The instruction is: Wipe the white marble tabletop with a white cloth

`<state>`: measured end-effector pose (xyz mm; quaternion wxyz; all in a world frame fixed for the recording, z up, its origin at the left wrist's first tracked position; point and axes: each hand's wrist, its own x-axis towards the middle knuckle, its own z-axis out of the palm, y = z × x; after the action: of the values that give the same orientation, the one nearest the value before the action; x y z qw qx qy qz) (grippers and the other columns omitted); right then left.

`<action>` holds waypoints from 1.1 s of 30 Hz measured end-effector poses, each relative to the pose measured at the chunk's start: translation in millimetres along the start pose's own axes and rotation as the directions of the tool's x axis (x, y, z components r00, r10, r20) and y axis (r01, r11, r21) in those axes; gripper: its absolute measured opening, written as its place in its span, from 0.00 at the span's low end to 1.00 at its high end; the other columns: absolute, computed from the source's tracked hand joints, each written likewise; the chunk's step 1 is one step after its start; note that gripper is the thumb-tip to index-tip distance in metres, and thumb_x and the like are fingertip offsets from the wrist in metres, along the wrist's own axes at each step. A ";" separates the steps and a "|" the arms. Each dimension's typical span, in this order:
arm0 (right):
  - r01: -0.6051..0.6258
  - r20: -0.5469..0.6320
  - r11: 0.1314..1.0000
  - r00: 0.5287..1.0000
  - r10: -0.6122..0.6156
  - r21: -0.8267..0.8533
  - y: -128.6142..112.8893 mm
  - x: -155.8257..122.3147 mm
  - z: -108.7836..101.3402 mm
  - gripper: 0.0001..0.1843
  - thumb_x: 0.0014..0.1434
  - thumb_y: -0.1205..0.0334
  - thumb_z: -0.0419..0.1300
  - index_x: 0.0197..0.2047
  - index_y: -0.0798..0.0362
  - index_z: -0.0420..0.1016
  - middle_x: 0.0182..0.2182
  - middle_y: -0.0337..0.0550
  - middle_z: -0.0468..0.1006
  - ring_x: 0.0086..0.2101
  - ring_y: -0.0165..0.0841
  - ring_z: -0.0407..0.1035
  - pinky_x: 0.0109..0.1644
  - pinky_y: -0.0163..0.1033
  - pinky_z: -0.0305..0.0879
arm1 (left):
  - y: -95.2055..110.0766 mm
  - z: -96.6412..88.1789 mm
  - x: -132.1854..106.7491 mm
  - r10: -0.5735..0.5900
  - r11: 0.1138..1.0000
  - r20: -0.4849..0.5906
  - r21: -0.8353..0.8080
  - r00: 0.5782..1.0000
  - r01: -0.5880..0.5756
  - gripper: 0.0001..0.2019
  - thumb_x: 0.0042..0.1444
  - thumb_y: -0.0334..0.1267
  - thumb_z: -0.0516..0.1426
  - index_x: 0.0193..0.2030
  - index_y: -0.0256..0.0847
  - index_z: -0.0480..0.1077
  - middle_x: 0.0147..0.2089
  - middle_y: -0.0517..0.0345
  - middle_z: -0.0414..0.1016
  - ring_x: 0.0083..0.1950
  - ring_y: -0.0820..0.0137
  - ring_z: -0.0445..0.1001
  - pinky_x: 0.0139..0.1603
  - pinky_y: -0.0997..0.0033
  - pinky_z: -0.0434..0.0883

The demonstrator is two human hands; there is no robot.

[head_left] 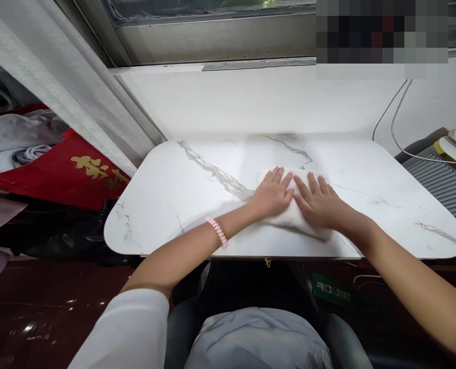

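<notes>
A folded white, fluffy cloth (297, 219) lies flat on the white marble-patterned tabletop (197, 215). My left hand (273, 193) rests palm down on the cloth's left part, fingers stretched forward; a pink coiled band circles that wrist. On the cloth's right part lies my right hand (317, 199), also palm down with its fingers spread. The two thumbs come close together near the middle. Both hands press on the cloth from above without gripping it, and they hide much of its surface.
Behind the table rises a white wall (251, 102) below a window. A grey curtain (78, 77) hangs at left, beside a red cloth (66, 174) with gold characters. Cables (393, 113) run down the wall at right, above a grey ribbed surface (428, 177).
</notes>
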<state>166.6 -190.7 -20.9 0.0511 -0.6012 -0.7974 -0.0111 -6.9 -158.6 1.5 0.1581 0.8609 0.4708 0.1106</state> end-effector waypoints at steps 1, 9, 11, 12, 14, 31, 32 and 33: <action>-0.084 0.081 0.996 0.993 0.081 0.030 4.7 20.1 -0.6 0.38 0.71 0.44 0.36 0.77 0.54 0.47 0.74 0.62 0.50 0.71 0.60 0.45 0.66 0.72 0.51 | -7.6 -2.7 17.4 -0.001 1.000 -0.001 0.005 1.000 0.001 0.28 0.71 0.43 0.43 0.75 0.34 0.53 0.79 0.44 0.47 0.79 0.59 0.43 0.79 0.53 0.45; -0.123 0.015 0.973 0.992 0.122 0.193 40.8 144.4 -1.7 0.34 0.71 0.48 0.40 0.75 0.48 0.54 0.75 0.52 0.49 0.72 0.55 0.42 0.71 0.67 0.44 | -49.0 -15.5 120.2 -0.142 0.987 -0.109 0.055 0.984 0.149 0.28 0.71 0.40 0.44 0.74 0.32 0.54 0.78 0.44 0.51 0.79 0.60 0.46 0.78 0.58 0.43; -0.106 0.011 0.974 0.994 0.106 0.198 52.6 157.7 -2.3 0.33 0.71 0.50 0.41 0.75 0.50 0.54 0.75 0.51 0.50 0.72 0.52 0.43 0.72 0.63 0.44 | -49.7 -14.0 136.3 -0.160 0.984 -0.144 0.061 0.977 0.170 0.27 0.71 0.40 0.44 0.74 0.32 0.55 0.77 0.43 0.53 0.78 0.59 0.48 0.78 0.58 0.44; -0.097 0.010 0.975 0.995 0.097 0.200 58.6 162.5 -2.9 0.33 0.71 0.50 0.42 0.75 0.51 0.55 0.75 0.51 0.51 0.72 0.52 0.43 0.72 0.61 0.43 | -49.0 -12.6 143.1 -0.167 0.982 -0.165 0.064 0.972 0.179 0.27 0.71 0.40 0.44 0.74 0.32 0.56 0.77 0.43 0.54 0.78 0.59 0.49 0.78 0.58 0.45; -0.075 0.004 0.976 0.997 0.075 0.205 69.6 169.4 -3.7 0.33 0.71 0.51 0.43 0.75 0.52 0.55 0.74 0.50 0.51 0.72 0.51 0.43 0.73 0.59 0.44 | -46.4 -9.6 153.5 -0.183 0.978 -0.196 0.067 0.963 0.200 0.27 0.71 0.40 0.44 0.73 0.32 0.57 0.76 0.42 0.55 0.78 0.58 0.50 0.78 0.58 0.46; -0.127 0.004 0.987 0.992 0.128 0.094 65.5 36.8 -15.8 0.33 0.72 0.48 0.40 0.75 0.51 0.53 0.75 0.51 0.48 0.73 0.51 0.42 0.73 0.59 0.45 | 38.6 18.2 73.7 -0.128 0.989 -0.093 0.061 0.987 0.134 0.29 0.71 0.41 0.42 0.75 0.30 0.52 0.78 0.42 0.48 0.79 0.57 0.43 0.79 0.54 0.41; -0.144 0.002 0.986 0.990 0.144 0.090 64.3 20.3 -16.7 0.34 0.72 0.47 0.40 0.75 0.50 0.54 0.75 0.50 0.48 0.73 0.51 0.42 0.73 0.60 0.46 | 48.1 21.0 62.7 -0.116 0.990 -0.077 0.066 0.990 0.121 0.29 0.71 0.42 0.42 0.75 0.30 0.52 0.79 0.44 0.48 0.80 0.58 0.43 0.79 0.54 0.41; -0.158 0.000 0.983 0.987 0.158 0.088 63.4 4.1 -17.9 0.34 0.72 0.46 0.40 0.75 0.49 0.55 0.75 0.49 0.49 0.73 0.52 0.43 0.73 0.60 0.46 | 57.5 23.8 52.3 -0.106 0.991 -0.062 0.071 0.992 0.110 0.29 0.71 0.42 0.42 0.75 0.32 0.52 0.79 0.46 0.48 0.80 0.58 0.42 0.79 0.55 0.41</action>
<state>227.6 -170.7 -5.5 0.0809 -0.6597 -0.7467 0.0262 73.6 -147.6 3.3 0.1180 0.8358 0.5248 0.1096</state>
